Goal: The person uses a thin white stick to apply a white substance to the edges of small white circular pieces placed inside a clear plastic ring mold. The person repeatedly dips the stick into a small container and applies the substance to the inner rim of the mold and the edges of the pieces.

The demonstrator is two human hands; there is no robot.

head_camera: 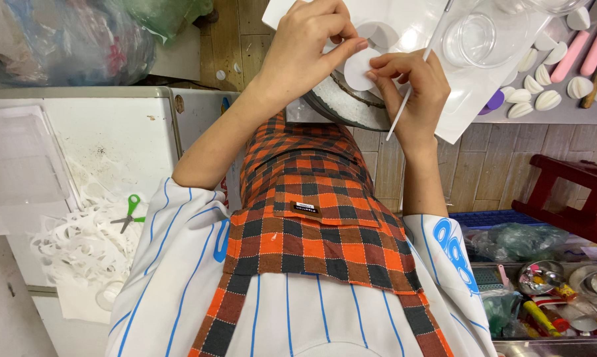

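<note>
My left hand (pixel 305 46) pinches a thin white round disc (pixel 359 71) between thumb and fingers, above the edge of a white tray (pixel 464 99). My right hand (pixel 414 92) touches the disc's right edge with its fingertips. It also holds a thin white stick (pixel 399 112) that slants down and to the left. Both hands hover over a round grey metal pan (pixel 341 106), just beyond my orange and black checked apron (pixel 305 198).
On the tray stand a clear glass bowl (pixel 470 39), several white shell-shaped pieces (pixel 543 99) and pink-handled tools (pixel 586 46). A red stool (pixel 576 192) is at right. Green-handled scissors (pixel 129 213) lie on white paper cut-outs at left. A bin of small tools (pixel 556 291) sits at lower right.
</note>
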